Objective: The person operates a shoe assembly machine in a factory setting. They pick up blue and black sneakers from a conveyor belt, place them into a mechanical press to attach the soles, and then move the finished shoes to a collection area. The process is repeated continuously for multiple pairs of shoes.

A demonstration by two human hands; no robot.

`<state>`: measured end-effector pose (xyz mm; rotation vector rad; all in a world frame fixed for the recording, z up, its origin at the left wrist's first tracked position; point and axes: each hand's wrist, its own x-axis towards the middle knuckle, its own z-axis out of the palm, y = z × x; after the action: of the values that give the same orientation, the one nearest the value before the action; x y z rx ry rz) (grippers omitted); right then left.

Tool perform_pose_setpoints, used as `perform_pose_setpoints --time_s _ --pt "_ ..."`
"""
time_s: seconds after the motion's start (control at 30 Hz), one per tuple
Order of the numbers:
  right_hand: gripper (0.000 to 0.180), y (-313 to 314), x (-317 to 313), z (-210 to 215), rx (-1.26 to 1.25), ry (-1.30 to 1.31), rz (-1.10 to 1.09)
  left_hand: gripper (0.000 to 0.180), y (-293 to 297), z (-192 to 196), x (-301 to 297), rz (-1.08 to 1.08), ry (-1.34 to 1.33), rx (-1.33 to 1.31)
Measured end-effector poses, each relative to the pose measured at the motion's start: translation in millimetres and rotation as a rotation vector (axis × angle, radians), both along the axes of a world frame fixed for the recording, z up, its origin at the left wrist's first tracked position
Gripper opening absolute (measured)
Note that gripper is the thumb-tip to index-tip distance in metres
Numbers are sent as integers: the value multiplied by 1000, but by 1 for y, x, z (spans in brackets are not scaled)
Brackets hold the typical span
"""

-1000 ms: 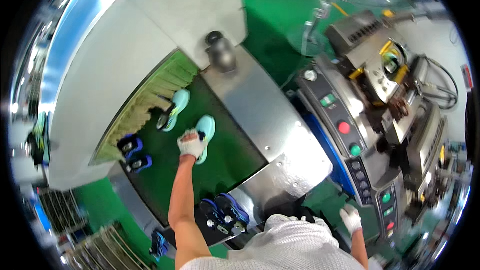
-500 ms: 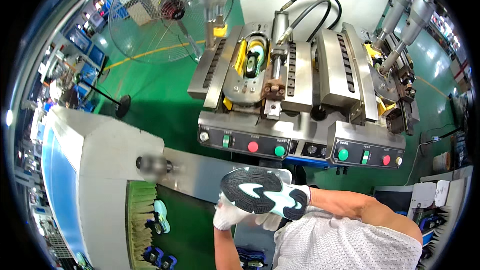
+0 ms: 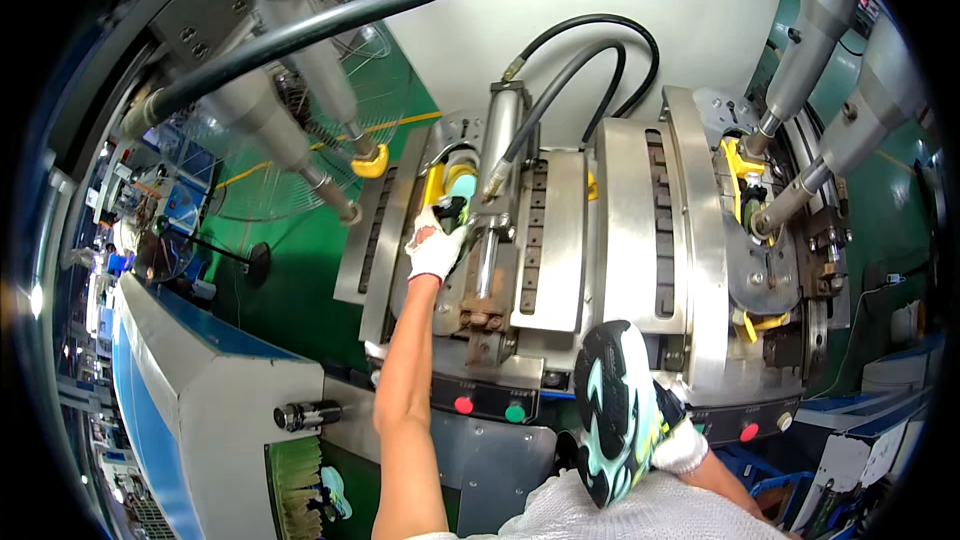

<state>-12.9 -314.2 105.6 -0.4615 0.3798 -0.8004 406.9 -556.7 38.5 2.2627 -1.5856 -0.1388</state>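
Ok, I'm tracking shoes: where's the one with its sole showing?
The shoe is low in the head view, right of centre, held in the right hand.

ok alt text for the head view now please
A white-gloved right hand holds up a turquoise and black running shoe, sole facing the camera, while the white-gloved left hand is at another turquoise shoe inside a grey steel machine.

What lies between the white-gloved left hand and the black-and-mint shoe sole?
In the head view, a shiny metal rod and a silver steel plate separate left hand and sole.
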Motion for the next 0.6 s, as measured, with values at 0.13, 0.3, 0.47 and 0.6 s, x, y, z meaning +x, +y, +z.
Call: perform_pose_setpoints --time_s 0.13,0.3,0.47,0.6 --pt "108 -2 1 24 144 -114 -54 85 -48 -18 6 174 63 187" --pt "91 17 -7 -34 17 323 -210 92 -30 53 45 154 78 136" --pt "61 -11 48 12 147 437 -158 65 109 115 39 84 282 -189" --pt "50 -68 149 17 151 618 -149 50 259 107 48 116 452 -297"
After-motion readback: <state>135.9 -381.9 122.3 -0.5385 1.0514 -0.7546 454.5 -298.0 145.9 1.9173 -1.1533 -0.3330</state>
